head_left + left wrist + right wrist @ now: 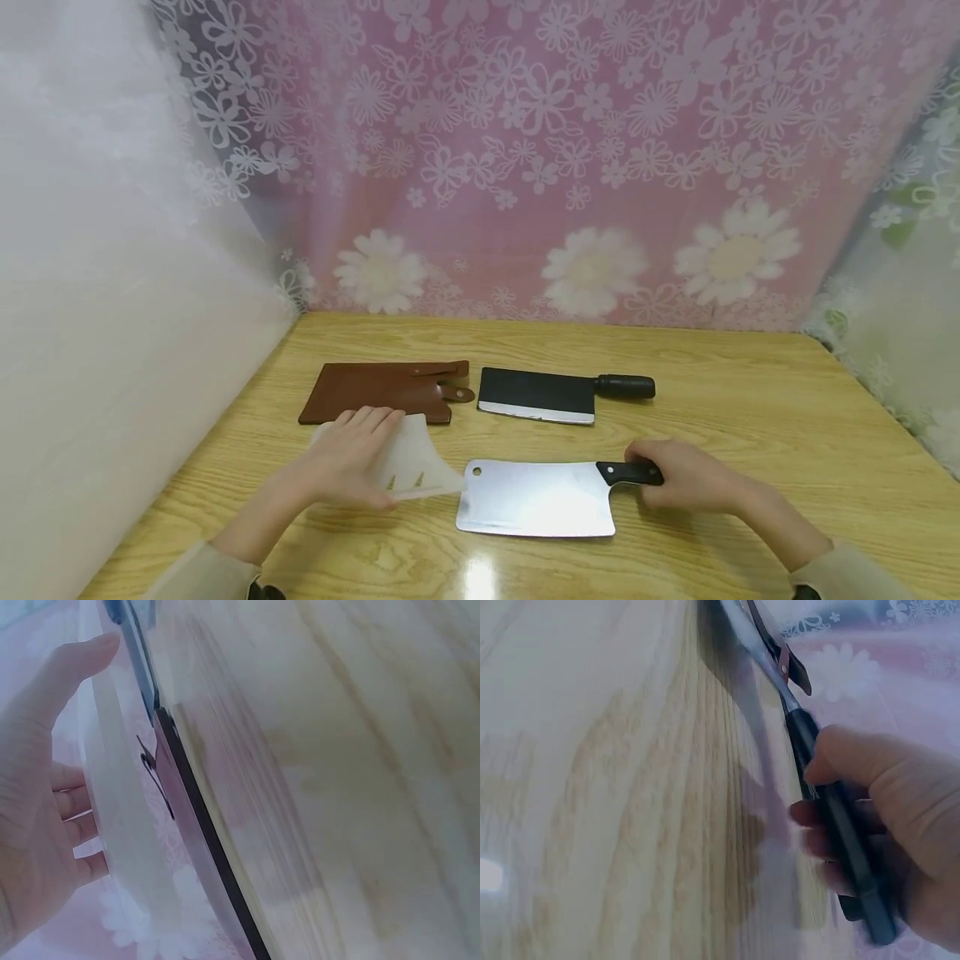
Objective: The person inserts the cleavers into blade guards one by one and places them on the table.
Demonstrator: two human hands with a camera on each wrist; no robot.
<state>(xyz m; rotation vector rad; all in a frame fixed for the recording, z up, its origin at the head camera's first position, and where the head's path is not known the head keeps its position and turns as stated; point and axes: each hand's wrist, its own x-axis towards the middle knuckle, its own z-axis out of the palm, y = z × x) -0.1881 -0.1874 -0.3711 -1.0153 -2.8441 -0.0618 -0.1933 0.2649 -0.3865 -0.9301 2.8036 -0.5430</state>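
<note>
My right hand [686,477] grips the black riveted handle of a shiny cleaver [536,498], its blade broadside to the head camera, with a hole near the far corner. In the right wrist view, thumb and fingers wrap round the handle [844,832]. A whitish knife sheath [412,458] with a curved mouth and two small triangular marks is held by my left hand [348,458], thumb along the near edge and fingers over the far side. The sheath's pointed corner meets the blade's left end in the head view.
Behind the left hand lies a brown leather sheath [375,390] with a snap strap. Right of it rests a second cleaver [536,392] with a dark blade, bright edge and black handle. A pink floral curtain [540,167] hangs behind the wooden table [750,392].
</note>
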